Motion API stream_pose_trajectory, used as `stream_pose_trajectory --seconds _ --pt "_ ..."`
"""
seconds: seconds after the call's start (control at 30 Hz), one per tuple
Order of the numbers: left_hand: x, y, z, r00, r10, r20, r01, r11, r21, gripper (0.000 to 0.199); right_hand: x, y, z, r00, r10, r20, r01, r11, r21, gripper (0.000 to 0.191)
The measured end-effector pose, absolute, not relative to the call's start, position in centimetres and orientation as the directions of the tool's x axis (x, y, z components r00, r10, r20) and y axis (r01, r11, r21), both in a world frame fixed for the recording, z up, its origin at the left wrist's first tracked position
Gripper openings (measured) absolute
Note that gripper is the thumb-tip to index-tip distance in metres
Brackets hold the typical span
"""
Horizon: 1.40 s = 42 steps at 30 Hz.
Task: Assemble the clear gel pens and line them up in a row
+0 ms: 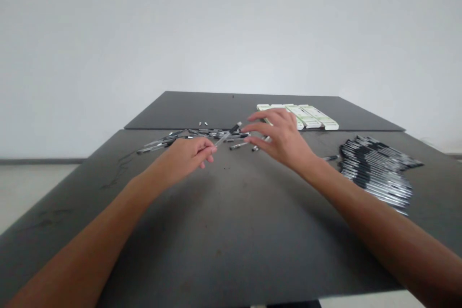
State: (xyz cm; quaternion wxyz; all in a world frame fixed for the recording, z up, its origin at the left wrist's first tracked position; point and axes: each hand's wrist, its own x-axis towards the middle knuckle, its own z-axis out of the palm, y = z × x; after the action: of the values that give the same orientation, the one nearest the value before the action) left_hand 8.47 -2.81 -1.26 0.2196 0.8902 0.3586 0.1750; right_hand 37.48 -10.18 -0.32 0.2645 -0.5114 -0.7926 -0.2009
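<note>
A clear pen with a black end [226,135] is pinched at its lower end by my left hand [189,155], its black end pointing up and to the right. Just right of that end, my right hand [279,135] hovers with its fingers spread, holding nothing. Behind the hands lies a loose spread of pens [159,144] on the dark table [231,240]. A couple of pens [238,146] rest between and below the hands, partly hidden by my right hand.
At the right, many pens [375,171] lie side by side in a dense layer. Flat white and green cartons [314,116] lie on the far table section [202,106]. Two small pieces [203,124] sit beyond the loose pens. A pale wall stands behind.
</note>
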Motion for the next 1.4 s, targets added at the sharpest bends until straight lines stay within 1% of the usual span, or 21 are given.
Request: stream_pose_trajectory --seconds 0.03,0.07,0.13,0.3,0.47,0.57,0.67,0.8,0.9,0.97,1.03,1.13,1.2,1.27,1.33,1.4 --pt "8.4 -2.6 -1.2 0.651 0.740 0.171 0.582 -0.630 0.514 0.036 38.9 -10.1 -0.2 -0.244 0.754 0.609 0.957 0.288 0.028 0.025" --pt "8.4 -2.4 -1.2 0.621 0.761 0.187 0.600 -0.615 0.511 0.035 40.3 -10.0 -0.3 -0.181 0.791 0.585 0.977 0.213 0.015 0.025" --pt "8.4 -2.2 -1.3 0.575 0.791 0.210 0.627 -0.591 0.507 0.033 42.9 -9.7 -0.9 -0.118 0.849 0.515 0.991 0.130 0.013 0.024" --pt "8.6 -2.5 -1.4 0.529 0.816 0.234 0.654 -0.567 0.500 0.034 46.9 -9.9 -2.5 -0.095 0.945 0.312 0.995 0.080 0.060 0.022" --pt "8.8 -2.8 -1.3 0.505 0.830 0.237 0.670 -0.550 0.498 0.034 48.9 -10.5 -2.8 -0.068 0.981 0.182 0.991 0.045 0.128 0.026" --pt "8.8 -2.8 -1.3 0.476 0.849 0.228 0.697 -0.522 0.491 0.033 49.5 -10.3 -3.1 -0.055 0.984 0.167 0.988 0.030 0.150 0.029" --pt "8.8 -2.7 -1.4 0.464 0.858 0.219 0.715 -0.509 0.480 0.031 49.7 -10.0 -3.3 -0.051 0.981 0.185 0.988 0.023 0.152 0.028" --pt "9.0 -2.8 -1.5 0.484 0.850 0.209 0.704 -0.520 0.483 0.028 49.7 -9.8 -3.6 -0.071 0.972 0.225 0.991 0.042 0.130 0.023" --pt "9.2 -3.0 -1.4 0.496 0.842 0.210 0.693 -0.530 0.488 0.028 49.4 -9.8 -3.9 -0.079 0.960 0.269 0.995 0.058 0.086 0.021" --pt "9.3 -3.2 -1.4 0.499 0.839 0.220 0.685 -0.536 0.493 0.027 49.1 -9.9 -3.9 -0.076 0.948 0.308 0.997 0.070 0.030 0.020" --pt "9.4 -3.5 -1.4 0.500 0.833 0.236 0.669 -0.545 0.505 0.026 48.6 -9.9 -3.5 -0.056 0.932 0.358 0.995 0.081 -0.055 0.021" --pt "9.6 -4.2 -1.5 0.510 0.823 0.250 0.638 -0.557 0.531 0.023 47.5 -10.2 -1.9 0.015 0.897 0.442 0.968 0.099 -0.232 0.025" --pt "9.9 -4.9 -1.4 0.527 0.810 0.258 0.613 -0.572 0.546 0.021 46.4 -10.8 -0.6 0.058 0.884 0.465 0.917 0.137 -0.375 0.026" --pt "10.4 -5.6 -1.4 0.559 0.785 0.267 0.583 -0.601 0.546 0.020 45.0 -11.7 0.7 0.074 0.894 0.442 0.823 0.195 -0.533 0.031" --pt "10.8 -6.2 -1.4 0.595 0.757 0.269 0.562 -0.632 0.534 0.019 43.6 -12.9 1.6 0.060 0.923 0.381 0.688 0.238 -0.686 0.042" --pt "11.1 -6.5 -1.6 0.620 0.740 0.262 0.555 -0.649 0.520 0.019 42.5 -14.0 1.9 0.044 0.953 0.301 0.542 0.231 -0.808 0.044"
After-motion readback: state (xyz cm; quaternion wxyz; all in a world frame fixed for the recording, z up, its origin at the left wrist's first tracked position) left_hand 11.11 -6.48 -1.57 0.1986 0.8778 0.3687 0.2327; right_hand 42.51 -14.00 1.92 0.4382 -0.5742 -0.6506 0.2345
